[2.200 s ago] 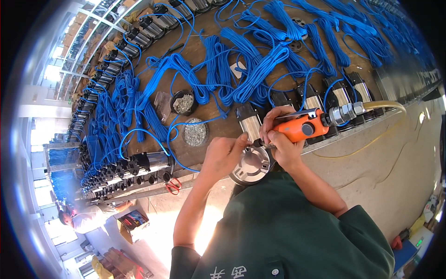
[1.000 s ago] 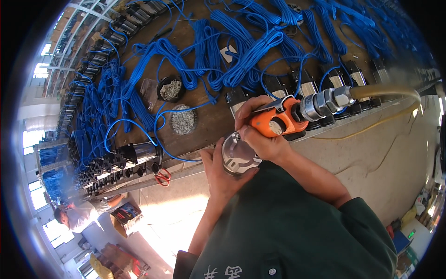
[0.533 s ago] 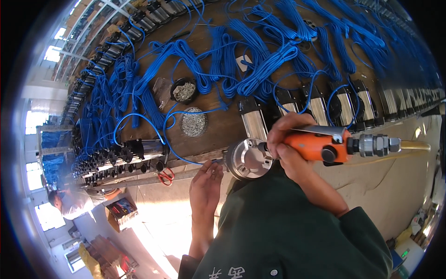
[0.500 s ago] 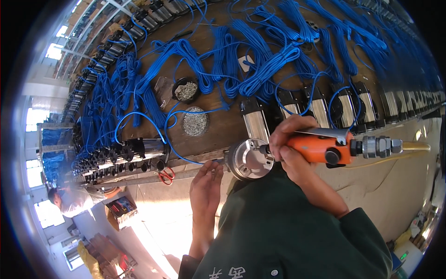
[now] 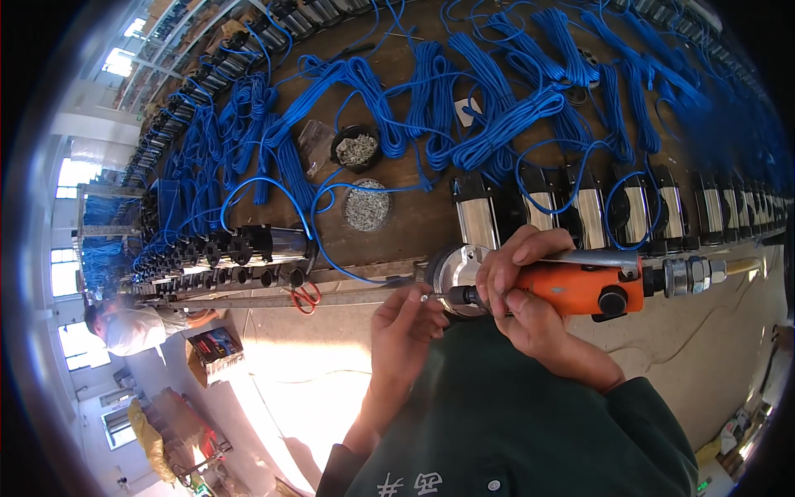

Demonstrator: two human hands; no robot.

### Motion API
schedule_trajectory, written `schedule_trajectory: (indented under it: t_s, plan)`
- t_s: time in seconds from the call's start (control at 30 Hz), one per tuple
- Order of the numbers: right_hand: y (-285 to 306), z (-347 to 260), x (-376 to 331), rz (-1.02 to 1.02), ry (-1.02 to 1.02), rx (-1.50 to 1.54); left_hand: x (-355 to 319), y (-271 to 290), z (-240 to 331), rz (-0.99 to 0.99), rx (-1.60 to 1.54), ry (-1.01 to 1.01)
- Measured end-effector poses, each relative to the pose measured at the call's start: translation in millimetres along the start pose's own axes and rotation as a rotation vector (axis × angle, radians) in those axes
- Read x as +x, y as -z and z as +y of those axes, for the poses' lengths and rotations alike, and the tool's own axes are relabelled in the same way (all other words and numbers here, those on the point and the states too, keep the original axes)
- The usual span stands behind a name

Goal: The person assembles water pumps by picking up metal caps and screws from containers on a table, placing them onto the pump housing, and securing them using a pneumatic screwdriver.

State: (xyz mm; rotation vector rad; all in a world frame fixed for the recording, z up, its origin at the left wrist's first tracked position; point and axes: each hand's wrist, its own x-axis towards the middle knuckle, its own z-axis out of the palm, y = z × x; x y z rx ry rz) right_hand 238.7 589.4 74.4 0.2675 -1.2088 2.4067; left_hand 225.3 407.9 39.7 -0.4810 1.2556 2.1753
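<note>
While blue cable coils (image 5: 497, 108) sprawl across the long desk (image 5: 414, 224), the round metal end cap (image 5: 454, 273) sits at its near edge. Right hand (image 5: 517, 298) is clenched round the orange pneumatic screwdriver (image 5: 580, 290), bit aimed left. Left hand (image 5: 406, 319) pinches a small screw (image 5: 425, 296) at the tip. Screw-loading, I'd say; next needs bit seated, then square alignment. Half a second ago that left hand hung lower, empty.
</note>
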Motion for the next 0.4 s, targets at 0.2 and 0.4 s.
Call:
schedule_trajectory:
  t_s: [0.2, 0.4]
  plan:
    - [2.6, 0.8, -2.0, -0.023, -0.047, -0.014, 2.3, -2.0, -2.3, -0.014, 0.055, 0.015]
    - [16.3, 0.4, 1.2, -0.223, 0.011, -0.071, 5.0, 6.3, 1.0, -0.160, 0.162, 0.121]
